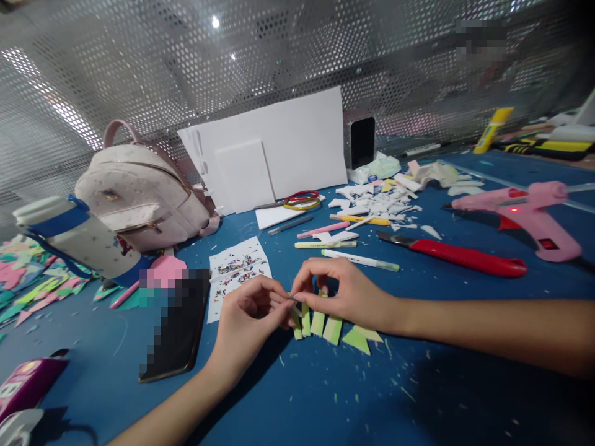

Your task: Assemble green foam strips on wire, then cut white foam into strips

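Note:
My left hand (251, 319) and my right hand (346, 294) meet over the blue table (325, 396), fingertips pinched together on a small thin piece I cannot make out. Just below the fingers lie several light green foam strips (320, 323), side by side, with a green triangular offcut (360, 339) to their right. Both hands are closed in a pinch, and the right hand partly covers the strips.
A black phone (179, 328) lies left of my left hand, beside a printed paper sheet (237, 269). Pens (360, 260), a red utility knife (465, 255) and a pink glue gun (525, 214) lie beyond. White foam boards (279, 145), a backpack (139, 192), a bottle (74, 238) and scraps stand behind.

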### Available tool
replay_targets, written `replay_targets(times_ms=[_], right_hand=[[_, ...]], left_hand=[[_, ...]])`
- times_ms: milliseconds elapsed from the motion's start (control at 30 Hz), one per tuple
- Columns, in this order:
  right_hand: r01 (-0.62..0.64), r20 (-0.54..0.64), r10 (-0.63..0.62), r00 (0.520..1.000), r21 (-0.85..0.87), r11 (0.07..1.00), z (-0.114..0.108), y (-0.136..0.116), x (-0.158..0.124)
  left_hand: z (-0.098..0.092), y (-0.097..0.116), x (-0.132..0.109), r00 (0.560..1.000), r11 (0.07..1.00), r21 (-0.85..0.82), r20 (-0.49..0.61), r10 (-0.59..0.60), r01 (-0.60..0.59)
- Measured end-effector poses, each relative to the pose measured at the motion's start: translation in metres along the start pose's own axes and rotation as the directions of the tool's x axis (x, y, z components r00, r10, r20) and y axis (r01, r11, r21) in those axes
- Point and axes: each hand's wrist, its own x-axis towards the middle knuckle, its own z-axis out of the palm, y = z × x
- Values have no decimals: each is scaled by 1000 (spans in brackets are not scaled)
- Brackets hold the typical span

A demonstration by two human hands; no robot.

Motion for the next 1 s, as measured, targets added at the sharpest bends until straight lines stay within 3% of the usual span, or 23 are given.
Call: replay_targets(times_ms=[567, 1000], right_hand=[[-2, 10, 2, 1000, 1, 1000, 1, 0, -1], [-10, 25, 10, 1000, 14, 1000, 2, 1, -1]], left_hand=[[2, 5, -5, 996, 989, 115, 31, 89, -92], [1, 5, -3, 993, 986, 138, 75, 87, -97]])
